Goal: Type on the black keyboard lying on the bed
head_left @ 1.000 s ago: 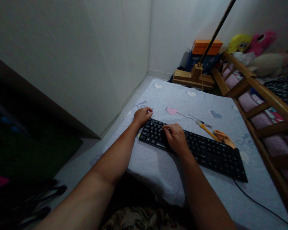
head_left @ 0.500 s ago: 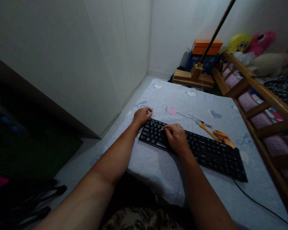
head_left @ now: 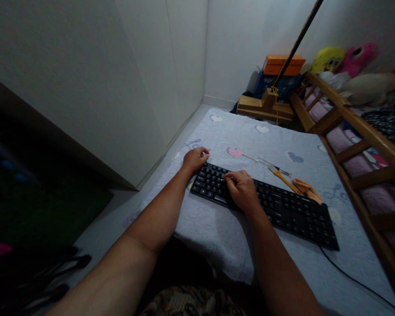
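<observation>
- While a full second went by, basically nothing moved: the left hand [head_left: 195, 159] sat at the far left corner of the black keyboard [head_left: 270, 204] exactly as before, fingers curled in against the corner edge, pinning it more than gripping it.
- Right hand [head_left: 242, 189] was the same deal, resting on the left-middle keys just like half a second back. Its fingers were bunched narrow with the tips pressed down at one key. Whether a small tool or a keycap was pinched in there couldn't be made out, too dark and too small.
- Keyboard itself hadn't shifted. It lay diagonally on the grey heart-print blanket [head_left: 250, 131], its cable [head_left: 358, 281] trailing off toward the near right.
- Behind the keyboard, untouched and in the same spots: metal tweezers [head_left: 266, 161], a yellow-handled tool [head_left: 285, 177] and a tan bit of cloth or glove [head_left: 307, 189] just touching the back edge of the board.
- Read on it: with no change across the frames, the person looked mid-effort on one stubborn key, left hand bracing, right hand working. Slow fiddly stage, not a move between steps.
- Off to the right were the wooden bed rail [head_left: 355, 116] and some plush toys [head_left: 345, 59], none of it involved.
</observation>
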`<state>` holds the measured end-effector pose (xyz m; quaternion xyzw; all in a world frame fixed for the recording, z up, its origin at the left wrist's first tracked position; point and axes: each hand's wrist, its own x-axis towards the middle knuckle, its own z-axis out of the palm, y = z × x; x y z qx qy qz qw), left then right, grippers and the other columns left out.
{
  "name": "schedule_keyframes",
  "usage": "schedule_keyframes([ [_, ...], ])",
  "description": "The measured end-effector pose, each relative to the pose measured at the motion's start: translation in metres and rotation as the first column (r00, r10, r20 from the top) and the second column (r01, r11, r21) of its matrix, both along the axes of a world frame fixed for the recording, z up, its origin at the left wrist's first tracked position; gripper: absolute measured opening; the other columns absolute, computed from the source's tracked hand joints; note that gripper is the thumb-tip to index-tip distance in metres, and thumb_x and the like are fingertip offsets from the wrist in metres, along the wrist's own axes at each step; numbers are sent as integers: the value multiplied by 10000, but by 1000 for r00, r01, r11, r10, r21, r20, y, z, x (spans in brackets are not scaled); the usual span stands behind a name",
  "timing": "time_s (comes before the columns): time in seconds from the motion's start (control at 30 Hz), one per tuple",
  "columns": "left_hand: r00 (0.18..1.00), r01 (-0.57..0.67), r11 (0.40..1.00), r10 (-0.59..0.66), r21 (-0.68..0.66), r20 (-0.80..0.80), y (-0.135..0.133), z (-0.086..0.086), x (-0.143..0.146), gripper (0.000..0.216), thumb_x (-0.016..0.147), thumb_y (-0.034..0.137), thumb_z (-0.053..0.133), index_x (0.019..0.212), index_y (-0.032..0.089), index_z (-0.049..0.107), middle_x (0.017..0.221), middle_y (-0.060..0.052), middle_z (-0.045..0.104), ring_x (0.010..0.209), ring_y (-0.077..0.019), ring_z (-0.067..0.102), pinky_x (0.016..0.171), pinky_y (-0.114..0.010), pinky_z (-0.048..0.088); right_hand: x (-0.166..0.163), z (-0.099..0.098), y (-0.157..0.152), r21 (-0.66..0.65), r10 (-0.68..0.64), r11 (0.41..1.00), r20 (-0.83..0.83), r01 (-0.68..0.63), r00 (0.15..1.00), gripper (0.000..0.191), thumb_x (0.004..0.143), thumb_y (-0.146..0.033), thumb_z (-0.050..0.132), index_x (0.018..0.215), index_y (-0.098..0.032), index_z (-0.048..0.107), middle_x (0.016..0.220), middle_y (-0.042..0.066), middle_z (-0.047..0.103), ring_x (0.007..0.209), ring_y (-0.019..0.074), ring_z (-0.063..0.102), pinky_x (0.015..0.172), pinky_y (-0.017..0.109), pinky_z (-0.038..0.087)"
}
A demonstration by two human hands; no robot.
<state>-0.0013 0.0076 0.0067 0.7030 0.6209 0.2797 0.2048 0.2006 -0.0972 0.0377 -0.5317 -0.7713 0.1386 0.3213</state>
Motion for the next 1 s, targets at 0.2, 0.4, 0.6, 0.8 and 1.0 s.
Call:
schedule_keyframes([
  [0.2, 1000, -7, 1000, 7, 7, 5, 0, 0, 0, 240, 820, 326, 550, 954, 207, 710, 743, -6, 658, 677, -137, 565, 600, -254, 349, 0, 2, -2, -20, 31, 999, -13, -31, 999, 184, 843, -183, 513, 827, -207, 695, 839, 61, 706, 869, 236, 597, 826, 384, 430],
  [0.4, 1000, -6, 1000, 6, 2, -17, 0, 0, 0, 251, 829, 331, 549, 976, 206, 709, 759, -7, 666, 694, -137, 573, 610, -249, 361, 0, 0, 0, -11, 47, 999, -22, -47, 999, 173, 842, -172, 519, 816, -212, 686, 833, 52, 707, 853, 225, 600, 814, 366, 434],
  [0.6, 1000, -7, 1000, 7, -3, -10, 1, -1, 0, 256, 828, 329, 550, 985, 206, 710, 764, -8, 668, 697, -137, 574, 603, -245, 361, 2, -3, 2, 4, 30, 1000, -25, -29, 999, 184, 869, -179, 514, 853, -216, 693, 867, 60, 710, 888, 240, 595, 840, 387, 433],
  [0.8, 1000, -17, 1000, 17, 1, -4, 0, 0, 1, 245, 823, 321, 552, 963, 202, 715, 747, -8, 662, 685, -135, 568, 593, -246, 348, 3, -3, 3, 3, 6, 1000, -9, -6, 1000, 182, 884, -197, 523, 883, -213, 704, 905, 70, 717, 912, 252, 592, 858, 402, 438],
  [1.0, 1000, -13, 1000, 13, -2, -9, 0, 0, 0, 258, 826, 329, 550, 981, 202, 713, 768, -10, 670, 700, -137, 575, 609, -244, 367, 3, -3, 2, 1, 6, 1000, -30, -6, 1000, 180, 875, -190, 527, 871, -210, 707, 895, 69, 717, 904, 245, 597, 856, 396, 440],
])
